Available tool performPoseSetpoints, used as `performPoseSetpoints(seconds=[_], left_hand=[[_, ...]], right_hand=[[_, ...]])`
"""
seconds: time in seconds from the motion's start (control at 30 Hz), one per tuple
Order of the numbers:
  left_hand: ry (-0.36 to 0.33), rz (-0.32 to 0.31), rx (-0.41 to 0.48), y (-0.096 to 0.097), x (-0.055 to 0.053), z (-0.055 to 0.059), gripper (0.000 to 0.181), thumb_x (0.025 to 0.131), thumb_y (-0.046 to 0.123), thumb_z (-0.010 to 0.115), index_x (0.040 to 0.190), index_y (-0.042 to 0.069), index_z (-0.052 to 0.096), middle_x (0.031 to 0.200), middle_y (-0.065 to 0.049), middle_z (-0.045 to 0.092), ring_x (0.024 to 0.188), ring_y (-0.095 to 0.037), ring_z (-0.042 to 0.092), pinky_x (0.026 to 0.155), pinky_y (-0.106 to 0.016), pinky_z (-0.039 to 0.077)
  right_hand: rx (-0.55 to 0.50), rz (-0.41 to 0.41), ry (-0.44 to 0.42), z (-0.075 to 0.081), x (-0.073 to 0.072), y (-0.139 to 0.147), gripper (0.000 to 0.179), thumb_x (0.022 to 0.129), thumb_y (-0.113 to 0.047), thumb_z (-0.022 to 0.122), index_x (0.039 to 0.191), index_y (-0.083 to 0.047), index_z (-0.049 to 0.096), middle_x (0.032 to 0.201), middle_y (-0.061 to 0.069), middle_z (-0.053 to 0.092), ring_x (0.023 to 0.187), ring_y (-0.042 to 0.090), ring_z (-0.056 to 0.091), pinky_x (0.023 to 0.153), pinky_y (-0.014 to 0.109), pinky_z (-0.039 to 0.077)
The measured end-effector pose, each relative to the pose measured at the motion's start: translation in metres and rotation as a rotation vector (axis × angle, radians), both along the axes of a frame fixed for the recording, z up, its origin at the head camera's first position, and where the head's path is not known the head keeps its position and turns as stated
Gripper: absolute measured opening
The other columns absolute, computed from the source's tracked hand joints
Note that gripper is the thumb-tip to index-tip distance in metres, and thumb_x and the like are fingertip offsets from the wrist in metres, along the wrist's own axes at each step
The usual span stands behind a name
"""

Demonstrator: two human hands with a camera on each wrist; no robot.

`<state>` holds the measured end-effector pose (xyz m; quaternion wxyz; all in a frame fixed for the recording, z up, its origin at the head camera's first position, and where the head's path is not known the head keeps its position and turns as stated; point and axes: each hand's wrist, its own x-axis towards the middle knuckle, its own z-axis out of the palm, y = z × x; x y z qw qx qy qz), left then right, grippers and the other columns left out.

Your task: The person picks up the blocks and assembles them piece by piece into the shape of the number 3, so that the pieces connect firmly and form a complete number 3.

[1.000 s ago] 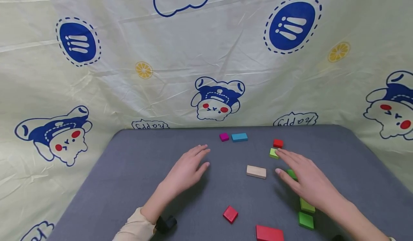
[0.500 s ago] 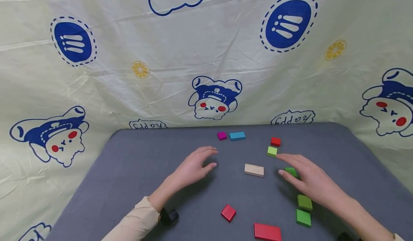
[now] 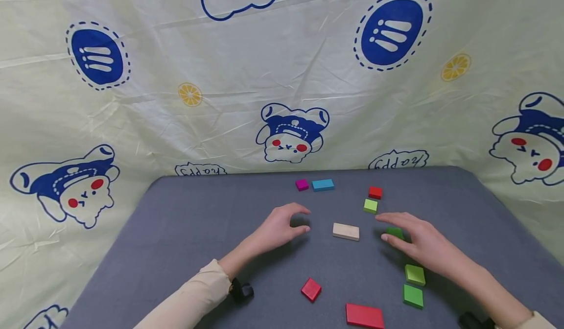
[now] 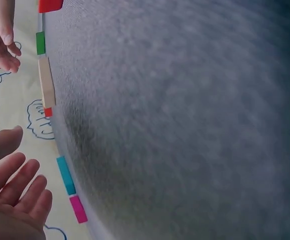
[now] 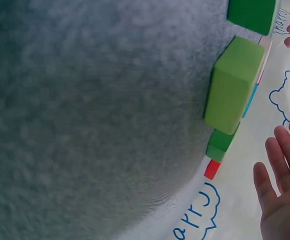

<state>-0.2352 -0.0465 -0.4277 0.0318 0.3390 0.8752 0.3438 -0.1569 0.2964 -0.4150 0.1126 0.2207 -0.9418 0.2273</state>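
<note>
Between my two hands lies a plain wooden block (image 3: 345, 231) on the grey table. My left hand (image 3: 282, 226) hovers to its left, fingers loosely bent and holding nothing. On the other side my right hand (image 3: 418, 236) hovers with relaxed fingers, also holding nothing. It partly covers a green block (image 3: 395, 232) in the head view. Just beyond its fingertips sit a light green block (image 3: 370, 206) and a small red block (image 3: 375, 192). The left wrist view shows the left hand (image 4: 20, 195) with fingers spread; the right wrist view shows the right hand (image 5: 285, 185) likewise.
At the back edge are a magenta block (image 3: 301, 185) and a blue block (image 3: 323, 185). Nearer lie a red square block (image 3: 311, 290), a red rectangular block (image 3: 364, 316), an olive-green block (image 3: 415, 274) and a green block (image 3: 413, 295). A printed cloth (image 3: 220, 123) hangs behind the table (image 3: 185, 231).
My left hand has moved right toward the wooden block, its fingers bending more. The right hand has shifted only slightly, and the head view has turned a little. The blocks stay put.
</note>
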Motion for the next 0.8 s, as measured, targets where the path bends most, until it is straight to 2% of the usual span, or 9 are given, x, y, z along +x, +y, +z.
performPoseSetpoints(seconds=[0.5, 0.8], left_hand=[[-0.038, -0.039, -0.018, 0.024, -0.002, -0.008, 0.042, 0.090, 0.021, 0.074, 0.129, 0.010, 0.064, 0.128, 0.001, 0.061, 0.121, -0.013, 0.052, 0.103, -0.035, 0.040], [-0.046, -0.112, -0.044, 0.042, -0.005, -0.012, 0.040, 0.090, 0.018, 0.073, 0.128, 0.010, 0.063, 0.125, 0.002, 0.062, 0.115, -0.011, 0.055, 0.098, -0.026, 0.042]], right_hand=[[-0.049, -0.017, -0.100, -0.006, -0.004, 0.008, 0.043, 0.089, -0.029, 0.074, 0.129, -0.015, 0.065, 0.124, 0.001, 0.064, 0.116, 0.026, 0.058, 0.090, 0.051, 0.046], [-0.046, 0.004, -0.151, -0.004, -0.005, 0.009, 0.046, 0.089, -0.029, 0.074, 0.131, -0.012, 0.063, 0.127, 0.003, 0.063, 0.118, 0.030, 0.056, 0.092, 0.054, 0.045]])
